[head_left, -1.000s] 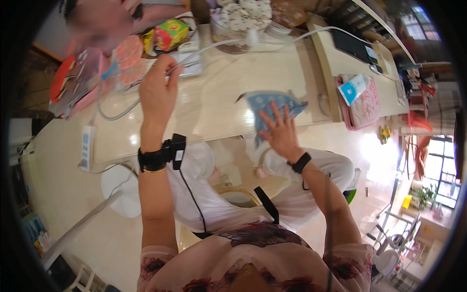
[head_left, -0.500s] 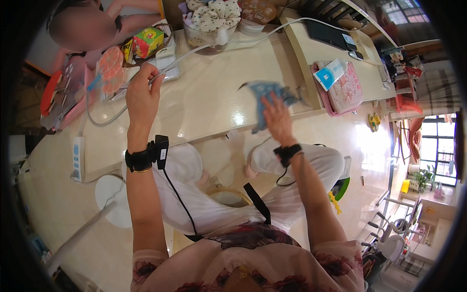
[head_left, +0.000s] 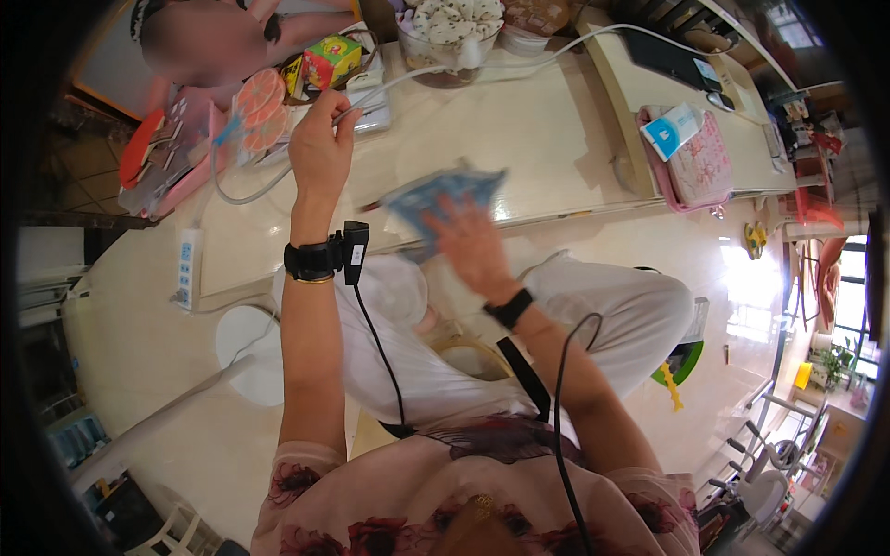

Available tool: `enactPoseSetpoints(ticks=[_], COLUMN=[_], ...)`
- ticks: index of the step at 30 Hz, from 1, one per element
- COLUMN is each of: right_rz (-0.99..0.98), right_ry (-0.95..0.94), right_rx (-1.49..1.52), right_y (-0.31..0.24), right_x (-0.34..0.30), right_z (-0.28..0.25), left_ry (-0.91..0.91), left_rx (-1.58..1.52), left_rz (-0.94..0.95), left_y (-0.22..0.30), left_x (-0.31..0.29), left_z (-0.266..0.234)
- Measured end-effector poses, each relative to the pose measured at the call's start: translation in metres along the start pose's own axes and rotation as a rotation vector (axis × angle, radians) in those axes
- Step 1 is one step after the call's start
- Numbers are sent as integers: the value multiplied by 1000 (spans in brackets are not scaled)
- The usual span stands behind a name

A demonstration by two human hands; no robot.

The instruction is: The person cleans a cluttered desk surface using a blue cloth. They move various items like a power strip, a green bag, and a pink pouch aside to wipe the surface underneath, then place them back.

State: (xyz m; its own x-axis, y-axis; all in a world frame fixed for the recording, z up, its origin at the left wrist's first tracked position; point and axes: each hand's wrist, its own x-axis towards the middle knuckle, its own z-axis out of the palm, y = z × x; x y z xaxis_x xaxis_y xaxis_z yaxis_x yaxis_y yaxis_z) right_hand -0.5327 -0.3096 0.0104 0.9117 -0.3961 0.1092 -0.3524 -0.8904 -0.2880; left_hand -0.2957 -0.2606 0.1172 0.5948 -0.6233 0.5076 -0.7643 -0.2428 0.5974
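Cloth (head_left: 414,201) slid left under right hand (head_left: 475,252); blue tube (head_left: 660,141) bears white mark.

Table (head_left: 547,139): A blue cloth (head_left: 417,202) lies at the front edge; a clear bowl (head_left: 422,48) stands behind.
Side shelf (head_left: 640,90): A pink case (head_left: 709,167) lies near a black device (head_left: 654,56).
Floor (head_left: 139,343): A round white base (head_left: 246,375) rests.

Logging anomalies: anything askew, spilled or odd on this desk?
Mildly: the white cable, pinched in the left hand, trails loosely across the desk, looking untidy. No spill or damage visible.
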Motion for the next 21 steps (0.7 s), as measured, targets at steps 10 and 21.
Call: enactPoseSetpoints(ticks=[10, 21], right_rz=[470, -282], right_ry=[227, -77], right_rx=[-220, 50], right_y=[170, -79], right_x=[-33, 45], right_z=[-30, 29], left_ry=[34, 119], left_rx=[-69, 82], left_rz=[104, 297], left_y=[-11, 18], left_x=[-13, -20], left_z=[-16, -11])
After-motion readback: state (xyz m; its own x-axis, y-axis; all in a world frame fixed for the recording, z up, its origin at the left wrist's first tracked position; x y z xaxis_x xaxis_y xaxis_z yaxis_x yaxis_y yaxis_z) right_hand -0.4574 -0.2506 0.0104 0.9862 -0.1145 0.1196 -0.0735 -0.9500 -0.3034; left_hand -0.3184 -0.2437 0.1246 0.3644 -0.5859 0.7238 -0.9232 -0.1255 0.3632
